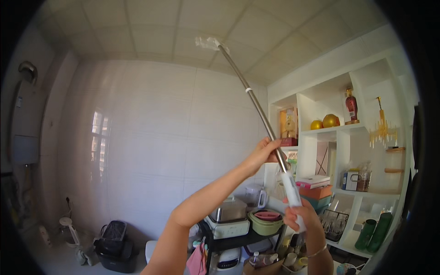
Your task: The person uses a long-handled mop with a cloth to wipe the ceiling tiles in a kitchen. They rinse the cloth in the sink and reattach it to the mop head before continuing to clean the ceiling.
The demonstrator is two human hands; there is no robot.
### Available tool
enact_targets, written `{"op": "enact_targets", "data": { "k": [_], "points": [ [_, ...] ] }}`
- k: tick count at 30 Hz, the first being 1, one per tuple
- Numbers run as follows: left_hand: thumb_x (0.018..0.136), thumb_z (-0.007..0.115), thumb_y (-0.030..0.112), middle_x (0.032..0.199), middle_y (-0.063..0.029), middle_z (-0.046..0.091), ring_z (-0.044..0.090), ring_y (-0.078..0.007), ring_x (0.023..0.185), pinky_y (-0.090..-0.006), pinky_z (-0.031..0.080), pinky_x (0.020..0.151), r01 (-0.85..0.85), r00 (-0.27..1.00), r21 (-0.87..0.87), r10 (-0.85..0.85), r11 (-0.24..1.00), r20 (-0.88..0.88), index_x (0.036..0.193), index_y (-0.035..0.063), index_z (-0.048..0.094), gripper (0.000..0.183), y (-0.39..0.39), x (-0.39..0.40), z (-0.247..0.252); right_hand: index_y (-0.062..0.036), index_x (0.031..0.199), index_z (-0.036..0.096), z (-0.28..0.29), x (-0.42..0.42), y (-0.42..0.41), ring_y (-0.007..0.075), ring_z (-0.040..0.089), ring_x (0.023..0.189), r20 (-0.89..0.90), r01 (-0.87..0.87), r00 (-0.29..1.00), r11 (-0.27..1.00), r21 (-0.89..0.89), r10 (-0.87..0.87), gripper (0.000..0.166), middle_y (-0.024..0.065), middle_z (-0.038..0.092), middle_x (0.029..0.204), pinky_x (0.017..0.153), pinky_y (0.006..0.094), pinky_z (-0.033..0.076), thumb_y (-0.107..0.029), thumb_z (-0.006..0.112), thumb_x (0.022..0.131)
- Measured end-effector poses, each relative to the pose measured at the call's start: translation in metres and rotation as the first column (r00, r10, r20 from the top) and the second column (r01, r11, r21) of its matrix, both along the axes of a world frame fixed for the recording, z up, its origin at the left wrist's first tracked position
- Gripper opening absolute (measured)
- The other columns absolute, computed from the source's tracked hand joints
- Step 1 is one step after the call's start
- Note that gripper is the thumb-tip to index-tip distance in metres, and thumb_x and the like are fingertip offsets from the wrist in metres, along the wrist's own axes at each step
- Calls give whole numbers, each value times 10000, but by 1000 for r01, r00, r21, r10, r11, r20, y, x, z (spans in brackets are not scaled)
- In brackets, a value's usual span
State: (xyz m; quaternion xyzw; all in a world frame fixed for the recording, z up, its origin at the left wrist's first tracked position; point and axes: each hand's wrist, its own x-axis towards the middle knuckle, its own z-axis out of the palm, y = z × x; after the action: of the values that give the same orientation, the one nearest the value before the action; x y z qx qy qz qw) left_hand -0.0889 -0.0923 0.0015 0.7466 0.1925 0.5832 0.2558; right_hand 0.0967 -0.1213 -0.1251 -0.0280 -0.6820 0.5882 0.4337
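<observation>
Both hands hold a long pole (256, 103) with a metal shaft and a white grip. My left hand (267, 151) is closed around the metal shaft, a little above the grip. Lower down, my right hand (302, 215) wraps the white handle (292, 190) near its bottom end. The pole leans up and to the left. At its top, a flat head (207, 43) with a pale, translucent cover is up against or close under the panelled ceiling (154, 37); whether it touches cannot be told.
White shelving (319, 132) with bottles, golden ornaments and green vases (378, 232) stands at right. Below my arms, a black rack (227, 243) carries a steamer (228, 216) and green basins (264, 225). A black appliance (115, 254) sits lower left; a water heater (25, 127) hangs at left.
</observation>
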Motion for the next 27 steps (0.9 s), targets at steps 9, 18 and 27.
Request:
{"op": "enact_targets", "data": {
  "k": [9, 18, 27],
  "points": [
    [774, 349, 495, 889, -117, 533, 526, -179, 775, -324, 387, 747, -91, 815, 42, 51, 995, 577, 933, 33, 418, 494, 4, -94, 14, -51, 840, 428, -277, 47, -55, 80, 397, 460, 330, 237, 938, 892, -385, -107, 151, 5, 435, 599, 385, 206, 320, -178, 465, 765],
    [817, 332, 390, 878, -100, 528, 493, -174, 860, -293, 358, 794, -175, 937, -201, 100, 964, -335, 952, 2, 449, 427, -9, -57, -216, -38, 731, 447, -288, -37, -40, 59, 403, 421, 360, 473, 860, 830, -296, -362, 115, 12, 436, 520, 378, 199, 326, -74, 555, 710],
    [731, 490, 431, 1056, -79, 452, 406, -193, 988, -387, 253, 868, -125, 917, -456, 279, 881, 286, 1136, 69, 346, 561, 43, -141, -203, -59, 645, 467, -307, -42, -72, 43, 336, 434, 372, 477, 863, 794, -377, -341, 124, -42, 377, 482, 371, 187, 252, -103, 483, 760]
  ]
}}
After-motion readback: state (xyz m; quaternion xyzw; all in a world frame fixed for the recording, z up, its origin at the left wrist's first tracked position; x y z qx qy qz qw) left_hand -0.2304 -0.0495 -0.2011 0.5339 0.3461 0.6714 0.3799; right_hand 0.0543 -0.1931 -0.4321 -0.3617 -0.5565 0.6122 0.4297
